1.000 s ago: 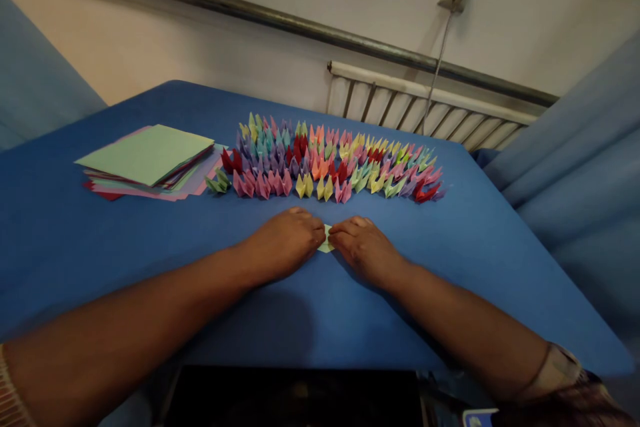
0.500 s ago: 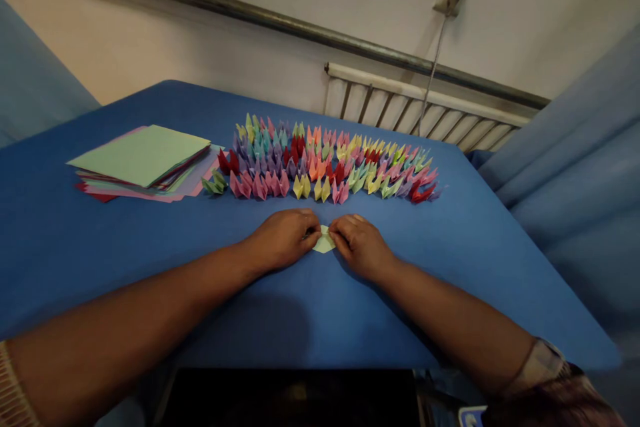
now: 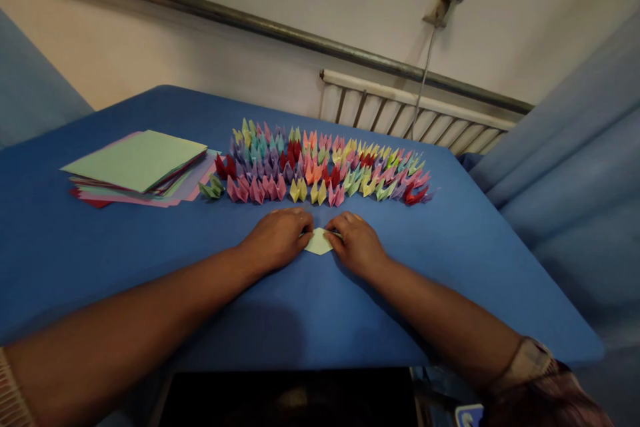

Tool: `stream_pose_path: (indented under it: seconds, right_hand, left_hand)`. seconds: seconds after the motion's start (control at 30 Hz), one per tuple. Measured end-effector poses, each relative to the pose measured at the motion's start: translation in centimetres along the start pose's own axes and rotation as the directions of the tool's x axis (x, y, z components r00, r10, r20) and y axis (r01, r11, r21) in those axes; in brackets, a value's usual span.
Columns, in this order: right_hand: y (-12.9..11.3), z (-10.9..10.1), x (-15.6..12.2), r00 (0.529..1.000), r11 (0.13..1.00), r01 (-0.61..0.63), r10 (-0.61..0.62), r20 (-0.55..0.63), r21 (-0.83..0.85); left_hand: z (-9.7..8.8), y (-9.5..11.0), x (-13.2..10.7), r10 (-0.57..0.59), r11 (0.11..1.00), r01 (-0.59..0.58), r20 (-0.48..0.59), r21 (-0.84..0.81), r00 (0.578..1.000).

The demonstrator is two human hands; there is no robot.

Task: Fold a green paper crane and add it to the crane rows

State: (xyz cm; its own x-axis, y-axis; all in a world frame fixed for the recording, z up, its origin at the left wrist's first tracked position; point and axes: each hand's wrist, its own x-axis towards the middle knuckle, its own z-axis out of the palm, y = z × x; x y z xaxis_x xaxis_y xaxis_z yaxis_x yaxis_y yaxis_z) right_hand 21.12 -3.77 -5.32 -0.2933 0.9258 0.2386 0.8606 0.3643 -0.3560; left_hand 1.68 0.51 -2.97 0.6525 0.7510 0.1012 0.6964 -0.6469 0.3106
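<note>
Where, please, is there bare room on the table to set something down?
Bare room lies between the folded shapes, right forearm and right curtain, and between the paper stack and left forearm; the shapes' rows are crowded.

On the blue table (image 3: 450,233), the side corners of the pale green folded paper (image 3: 319,242) were hidden by the fingers of the left hand (image 3: 277,238) and right hand (image 3: 356,242); its creases were too small to tell. The table's rear origami figures (image 3: 310,141) were partly covered by those in front, and the table's far edge hid the foot of the radiator (image 3: 367,113). Right of the table, the blue curtain (image 3: 565,167) ran out of view; below the table's near edge, a blue-and-white object (image 3: 469,415) was cut off.
</note>
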Motion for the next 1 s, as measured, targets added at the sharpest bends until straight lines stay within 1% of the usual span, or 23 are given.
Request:
stream_pose_path:
  seconds: [0.1, 0.2, 0.3, 0.4, 0.47, 0.53, 0.6, 0.67, 0.83, 0.9, 1.0]
  right_hand:
    - [-0.5, -0.5, 0.8, 0.991, 0.995, -0.102, 0.103, 0.089, -0.016]
    - [-0.8, -1.0, 1.5, 0.966, 0.983, -0.184, 0.185, 0.181, -0.025]
    - [-1.0, -1.3, 1.8, 0.948, 0.97, -0.243, 0.243, 0.204, -0.025]
    - [-0.9, -1.3, 1.5, 0.939, 0.959, -0.281, 0.266, 0.218, 0.043]
    - [-0.7, -1.1, 1.2, 0.946, 0.956, -0.273, 0.248, 0.21, 0.103]
    - [-0.5, -0.8, 1.0, 0.963, 0.963, -0.235, 0.212, 0.169, 0.134]
    - [-0.3, -0.6, 0.8, 0.977, 0.97, -0.194, 0.177, 0.118, 0.147]
    - [-0.3, -0.4, 0.6, 0.984, 0.971, -0.168, 0.153, 0.094, 0.172]
    - [-0.7, -0.1, 0.1, 0.981, 0.938, -0.172, 0.137, 0.135, 0.301]
    - [-0.7, 0.2, 0.1, 0.983, 0.92, -0.168, 0.131, 0.126, 0.355]
    - [-0.2, 0.6, 0.2, 0.988, 0.897, -0.151, 0.125, 0.089, 0.416]
  left_hand:
    - [0.0, -0.2, 0.1, -0.002, 1.0, 0.002, 0.012, -0.022, 1.0]
    - [-0.1, -0.3, 0.2, -0.001, 0.999, 0.002, 0.023, -0.035, 1.0]
    - [-0.1, -0.2, 0.2, 0.01, 0.998, -0.009, 0.011, -0.059, 1.0]
    - [0.0, -0.2, 0.2, 0.021, 0.995, -0.02, 0.007, -0.093, 1.0]
    - [0.0, -0.2, 0.2, 0.051, 0.993, -0.05, 0.004, -0.109, 0.999]
    - [0.1, -0.3, 0.2, 0.081, 0.991, -0.081, 0.002, -0.109, 0.997]
    - [0.1, -0.4, 0.2, 0.092, 0.99, -0.09, 0.011, -0.107, 0.996]
    - [0.0, -0.4, 0.2, 0.098, 0.99, -0.095, 0.025, -0.109, 0.995]
    - [-0.2, -0.4, 0.2, 0.141, 0.984, -0.137, 0.025, -0.115, 0.99]
    - [-0.2, -0.3, 0.3, 0.133, 0.983, -0.129, 0.028, -0.131, 0.991]
    - [-0.3, -0.1, 0.4, 0.091, 0.983, -0.084, 0.037, -0.161, 0.995]
